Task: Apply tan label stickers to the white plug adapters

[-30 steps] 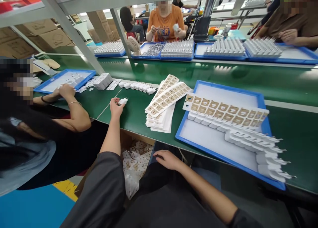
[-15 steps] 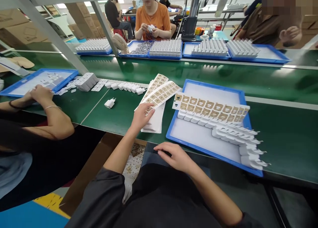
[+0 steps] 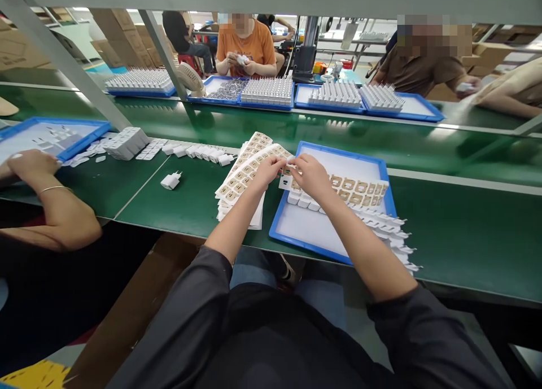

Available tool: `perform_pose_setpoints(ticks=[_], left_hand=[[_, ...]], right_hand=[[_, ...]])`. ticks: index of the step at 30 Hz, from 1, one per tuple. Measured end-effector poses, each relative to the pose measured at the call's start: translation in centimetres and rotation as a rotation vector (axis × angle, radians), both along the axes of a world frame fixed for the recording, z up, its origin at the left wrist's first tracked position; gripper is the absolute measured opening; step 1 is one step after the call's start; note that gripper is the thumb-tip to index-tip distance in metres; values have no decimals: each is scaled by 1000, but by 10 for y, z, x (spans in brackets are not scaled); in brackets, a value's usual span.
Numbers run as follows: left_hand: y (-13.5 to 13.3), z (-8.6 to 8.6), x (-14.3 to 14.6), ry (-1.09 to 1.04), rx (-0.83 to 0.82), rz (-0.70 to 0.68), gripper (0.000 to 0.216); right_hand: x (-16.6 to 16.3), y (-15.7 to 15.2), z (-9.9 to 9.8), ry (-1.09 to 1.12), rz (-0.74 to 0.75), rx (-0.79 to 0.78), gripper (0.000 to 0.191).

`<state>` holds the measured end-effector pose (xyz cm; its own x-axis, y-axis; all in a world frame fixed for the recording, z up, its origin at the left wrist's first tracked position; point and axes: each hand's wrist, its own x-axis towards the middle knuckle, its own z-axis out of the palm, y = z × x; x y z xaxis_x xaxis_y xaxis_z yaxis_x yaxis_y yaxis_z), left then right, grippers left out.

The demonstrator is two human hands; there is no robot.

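Observation:
My left hand (image 3: 271, 171) and my right hand (image 3: 312, 177) meet at the upper left corner of a sticker sheet (image 3: 359, 191), fingers pinched together on it. Whatever small piece lies between the fingertips is too hidden to tell. The sheet bears rows of brown labels and leans over white plug adapters (image 3: 305, 201) lined up in a blue-rimmed tray (image 3: 313, 235). Under my left hand and forearm lies a fanned stack of more label sheets (image 3: 243, 177). A lone white plug adapter (image 3: 171, 180) lies left of the stack, its pins pointing up and right.
A row of white plug adapters (image 3: 199, 152) and a stack of white pieces (image 3: 127, 143) lie to the left. A co-worker's arm (image 3: 63, 208) rests by another blue tray (image 3: 84, 130). Across the green bench (image 3: 254, 118), co-workers sit behind filled trays (image 3: 266, 92). A slanted metal post (image 3: 71, 61) crosses the left.
My left hand has moved up and right from the label stack. My right hand has risen from the bench edge to the sheet in the tray. The view has shifted.

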<state>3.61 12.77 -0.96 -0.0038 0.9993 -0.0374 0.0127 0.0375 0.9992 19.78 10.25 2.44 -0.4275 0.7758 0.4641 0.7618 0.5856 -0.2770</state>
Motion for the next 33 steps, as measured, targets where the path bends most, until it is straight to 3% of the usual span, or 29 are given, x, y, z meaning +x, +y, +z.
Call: perform_pose_setpoints(ticks=[11,21,24,29,33], left_hand=[[0,-6,-6,-103,-127,-8,22],[-6,3,-6,-102,-158,13,17],[-4,-1,-7,-83,-137,24,18],[4,-13,-9,-28,-111,39,24],[4,-17,-8,31,-79,51,29]], right_hand=[[-11,3,-14,-106,-37,58,19],[-15,3,-19,-159,-22,114,22],[-14,4,-17,-87,11,105,16],[5,-12,-9,174,241,23,8],[31,-49,-6,465,209,-60,8]])
